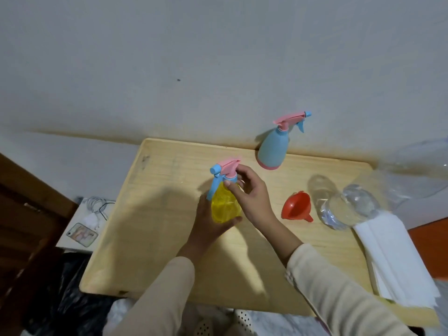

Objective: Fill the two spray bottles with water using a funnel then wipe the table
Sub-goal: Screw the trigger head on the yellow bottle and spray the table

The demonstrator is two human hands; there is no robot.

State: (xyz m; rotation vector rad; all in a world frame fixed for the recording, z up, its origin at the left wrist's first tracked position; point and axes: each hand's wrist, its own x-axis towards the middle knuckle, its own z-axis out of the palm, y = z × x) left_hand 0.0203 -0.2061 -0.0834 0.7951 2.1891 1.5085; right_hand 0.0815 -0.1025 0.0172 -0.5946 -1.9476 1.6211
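A yellow spray bottle (224, 204) with a pink and blue trigger head stands upright near the middle of the wooden table (150, 234). My left hand (207, 223) wraps around its body from the left and below. My right hand (249, 192) grips the collar just under the spray head. A blue spray bottle (272, 147) with a pink base stands at the table's far edge by the wall. A red funnel (297, 206) lies on its side to the right. Beside it lies a clear plastic water bottle (339, 204).
A stack of white paper towels (397, 258) lies on the table's right side. Left of the table, a phone (82, 235) and a white cable (97, 206) rest on a white surface. A dark wooden panel (26, 214) stands at far left.
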